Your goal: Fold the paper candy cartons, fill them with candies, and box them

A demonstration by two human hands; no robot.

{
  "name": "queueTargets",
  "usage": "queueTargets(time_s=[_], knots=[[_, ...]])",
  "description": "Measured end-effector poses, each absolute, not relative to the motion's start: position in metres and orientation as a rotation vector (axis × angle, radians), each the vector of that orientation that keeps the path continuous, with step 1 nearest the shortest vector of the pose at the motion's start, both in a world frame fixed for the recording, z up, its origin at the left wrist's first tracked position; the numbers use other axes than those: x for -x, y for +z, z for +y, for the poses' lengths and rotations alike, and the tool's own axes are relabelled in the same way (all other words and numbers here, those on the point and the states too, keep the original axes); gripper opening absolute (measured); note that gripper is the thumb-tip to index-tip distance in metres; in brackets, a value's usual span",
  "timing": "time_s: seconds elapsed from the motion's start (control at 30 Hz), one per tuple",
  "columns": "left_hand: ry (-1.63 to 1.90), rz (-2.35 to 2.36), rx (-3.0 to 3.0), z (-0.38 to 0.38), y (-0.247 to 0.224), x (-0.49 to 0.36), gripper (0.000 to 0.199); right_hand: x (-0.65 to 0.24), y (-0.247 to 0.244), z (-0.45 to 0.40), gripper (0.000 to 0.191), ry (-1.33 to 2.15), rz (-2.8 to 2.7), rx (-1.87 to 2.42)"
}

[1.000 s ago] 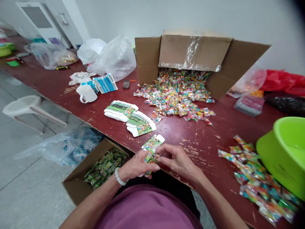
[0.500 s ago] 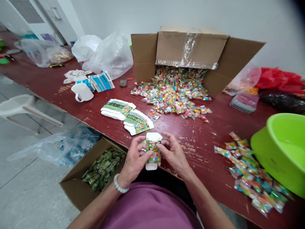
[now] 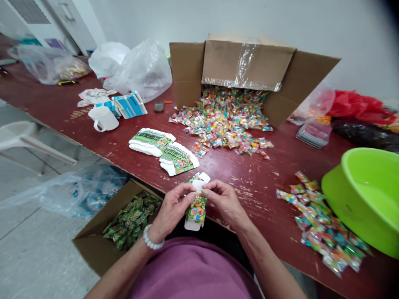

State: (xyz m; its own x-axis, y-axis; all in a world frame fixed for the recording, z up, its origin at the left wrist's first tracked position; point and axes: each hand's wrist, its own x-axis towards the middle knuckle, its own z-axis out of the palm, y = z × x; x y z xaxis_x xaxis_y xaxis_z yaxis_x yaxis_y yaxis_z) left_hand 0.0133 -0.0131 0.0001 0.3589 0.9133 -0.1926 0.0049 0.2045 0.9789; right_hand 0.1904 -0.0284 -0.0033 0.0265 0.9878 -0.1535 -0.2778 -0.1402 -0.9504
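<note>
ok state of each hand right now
Left hand: closed, pinching the green carton near its far end.
Right hand: closed, pinching that same end.

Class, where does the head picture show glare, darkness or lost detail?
Head view: pale glare on the table, and tape glinting on the box; head view: top-right corner dark; head view: small gadget pixelated, and fine print on the carton too small to read.

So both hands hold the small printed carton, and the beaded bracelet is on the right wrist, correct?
The side is wrong: the head view shows the beaded bracelet on the left wrist. The left hand and right hand do hold the small printed carton.
</note>
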Motion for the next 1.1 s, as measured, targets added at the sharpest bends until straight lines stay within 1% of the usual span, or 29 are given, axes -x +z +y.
queueTargets(time_s=[0.07, 0.1, 0.13, 0.2, 0.23, 0.3, 0.4, 0.47, 0.63, 0.8, 0.97, 1.1], knots=[[0.825, 1.037, -1.247, -0.012, 0.000, -0.014, 0.020, -0.191, -0.002, -0.027, 0.036, 1.425, -0.892, 1.097], [0.845, 1.040, -1.230, -0.012, 0.000, -0.014, 0.021, -0.192, -0.002, -0.027, 0.035, 1.415, -0.932, 1.104], [0.872, 1.034, -1.175, -0.013, 0.000, -0.014, 0.026, -0.192, -0.002, -0.027, 0.029, 1.385, -0.997, 1.124], [0.895, 0.991, -1.006, -0.014, 0.002, -0.015, 0.041, -0.192, -0.004, -0.029, 0.017, 1.259, -1.136, 1.179], [0.867, 0.957, -0.924, -0.015, 0.004, -0.016, 0.046, -0.191, -0.004, -0.030, 0.017, 1.188, -1.172, 1.201], [0.734, 0.885, -0.806, -0.018, 0.006, -0.018, 0.049, -0.190, -0.004, -0.032, 0.017, 1.132, -1.173, 1.210], [0.601, 0.881, -0.718, -0.020, 0.007, -0.023, 0.054, -0.189, -0.001, -0.033, 0.021, 1.213, -1.222, 1.196], [0.617, 0.941, -0.704, -0.021, 0.005, -0.026, 0.059, -0.189, 0.002, -0.032, 0.024, 1.293, -1.230, 1.176], [0.616, 0.994, -0.864, -0.018, 0.002, -0.030, 0.066, -0.189, 0.012, -0.027, 0.026, 1.559, -0.997, 1.134], [0.576, 1.035, -0.907, -0.017, 0.001, -0.030, 0.073, -0.187, 0.015, -0.026, 0.027, 1.561, -0.926, 1.217], [0.578, 1.046, -0.904, -0.016, -0.001, -0.029, 0.074, -0.184, 0.010, -0.028, 0.024, 1.513, -0.932, 1.214], [0.561, 1.038, -0.949, -0.016, -0.002, -0.026, 0.074, -0.185, 0.010, -0.029, 0.024, 1.537, -0.922, 1.191]])
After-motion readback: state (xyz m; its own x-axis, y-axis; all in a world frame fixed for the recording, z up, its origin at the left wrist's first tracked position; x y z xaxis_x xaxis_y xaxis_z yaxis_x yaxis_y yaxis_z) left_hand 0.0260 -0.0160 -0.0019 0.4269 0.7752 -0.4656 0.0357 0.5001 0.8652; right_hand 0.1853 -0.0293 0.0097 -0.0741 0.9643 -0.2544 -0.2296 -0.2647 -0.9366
